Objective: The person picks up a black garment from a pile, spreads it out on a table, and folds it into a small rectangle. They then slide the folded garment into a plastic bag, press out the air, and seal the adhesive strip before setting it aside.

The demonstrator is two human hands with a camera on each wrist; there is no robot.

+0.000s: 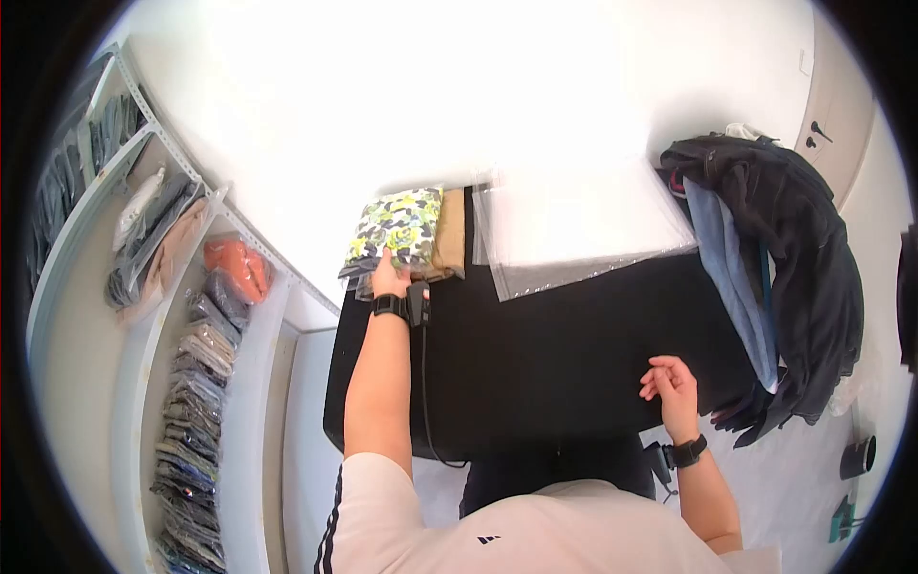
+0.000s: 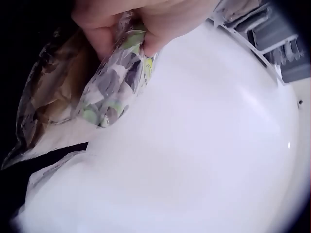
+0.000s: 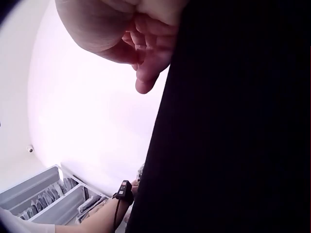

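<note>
My left hand (image 1: 390, 277) grips the near edge of a folded garment in clear plastic, patterned in green, white and dark patches (image 1: 397, 222). In the left wrist view, the thumb and fingers pinch this patterned packet (image 2: 111, 87) at its end, so the gripped end is partly hidden. A brown bagged garment (image 1: 452, 234) lies beside and partly under it at the table's far left. Over the near right part of the table, my right hand (image 1: 672, 383) hangs with loosely curled fingers and holds nothing. The right wrist view shows the same hand (image 3: 141, 41) near the black tabletop.
Flat clear plastic bags (image 1: 588, 225) lie stacked at the back of the black table (image 1: 545, 354). Blue jeans (image 1: 732, 273) and a black jacket (image 1: 803, 239) drape at the right edge. Shelves (image 1: 143, 383) of bagged clothes stand left. A cable (image 1: 426, 402) trails from the left wrist.
</note>
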